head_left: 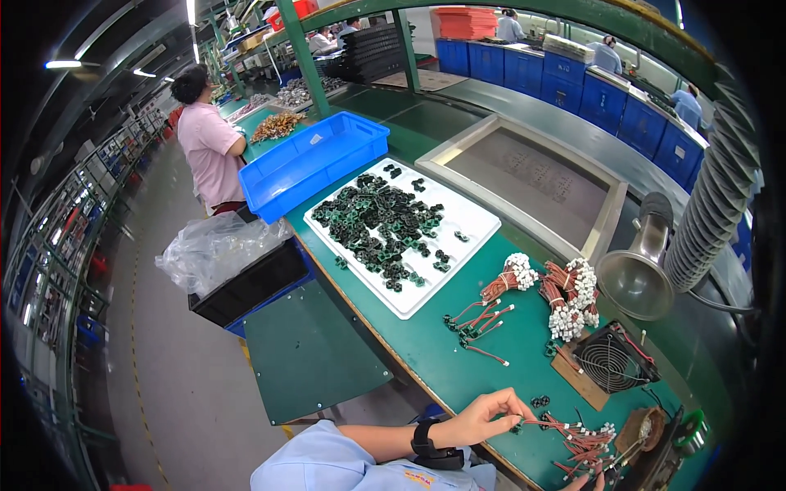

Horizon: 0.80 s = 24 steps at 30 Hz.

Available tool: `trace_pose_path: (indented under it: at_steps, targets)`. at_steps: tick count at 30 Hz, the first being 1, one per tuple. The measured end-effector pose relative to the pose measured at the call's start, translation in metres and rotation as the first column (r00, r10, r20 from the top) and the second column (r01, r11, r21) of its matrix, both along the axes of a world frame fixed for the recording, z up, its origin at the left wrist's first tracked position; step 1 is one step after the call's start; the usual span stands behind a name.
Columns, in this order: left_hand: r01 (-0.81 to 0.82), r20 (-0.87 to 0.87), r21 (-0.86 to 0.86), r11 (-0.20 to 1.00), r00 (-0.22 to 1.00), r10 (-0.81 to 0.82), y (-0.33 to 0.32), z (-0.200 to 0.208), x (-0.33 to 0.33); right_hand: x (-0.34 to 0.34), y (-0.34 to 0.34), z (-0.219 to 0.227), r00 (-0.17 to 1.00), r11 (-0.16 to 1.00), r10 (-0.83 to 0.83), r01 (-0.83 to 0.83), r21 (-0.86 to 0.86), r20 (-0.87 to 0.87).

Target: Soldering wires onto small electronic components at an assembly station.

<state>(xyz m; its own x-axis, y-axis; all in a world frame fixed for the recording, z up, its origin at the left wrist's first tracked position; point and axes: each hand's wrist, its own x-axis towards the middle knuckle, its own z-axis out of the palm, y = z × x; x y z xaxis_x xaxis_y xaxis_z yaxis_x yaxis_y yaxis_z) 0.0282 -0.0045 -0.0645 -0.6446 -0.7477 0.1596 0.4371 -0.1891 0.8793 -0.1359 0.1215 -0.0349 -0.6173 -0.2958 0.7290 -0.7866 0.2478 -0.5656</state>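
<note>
My left hand [490, 416], with a black band on its wrist, is closed in a pinch on a small green circuit board [517, 427] at the bench's near edge. Red wires run from beside it toward a pile of short red cables with white connectors [591, 446]. Just beyond the fingertips lie a few small black parts [540, 402]. Only some fingers of my right hand [591, 477] show at the lower edge, curled beside the cable pile. What they hold, if anything, I cannot make out.
A white tray [393, 307] heaped with small boards lies on the green bench, beside a blue bin [311, 176]. Bundled cables [565, 299], a fan [616, 360], a metal extraction hood [639, 282] and a solder spool [692, 432] stand rightward. A co-worker [209, 139] stands far left.
</note>
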Motion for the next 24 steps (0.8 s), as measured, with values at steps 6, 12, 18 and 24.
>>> trace_pose_path:
  at_steps: [6, 12, 18, 24]
  targets:
    - [-0.007, 0.003, 0.029, 1.000, 1.000, 0.006, -0.001, 0.007, 0.000, 0.000, -0.003, 0.002, 1.000, 1.000, -0.001, 0.002, -0.013, 0.027]
    - [0.048, -0.021, 0.037, 0.998, 0.999, -0.047, -0.002, 0.003, -0.013, -0.003, -0.004, -0.005, 0.998, 0.998, -0.009, 0.013, -0.064, 0.066]
    - [0.101, -0.052, 0.101, 0.990, 0.994, -0.096, -0.006, -0.003, -0.014, -0.002, -0.008, -0.005, 0.995, 0.994, -0.034, 0.044, -0.097, 0.098]
    - [0.118, -0.059, 0.073, 0.990, 0.992, -0.114, -0.008, -0.004, -0.014, -0.004, -0.011, -0.011, 0.993, 0.989, -0.002, 0.020, -0.148, 0.120]
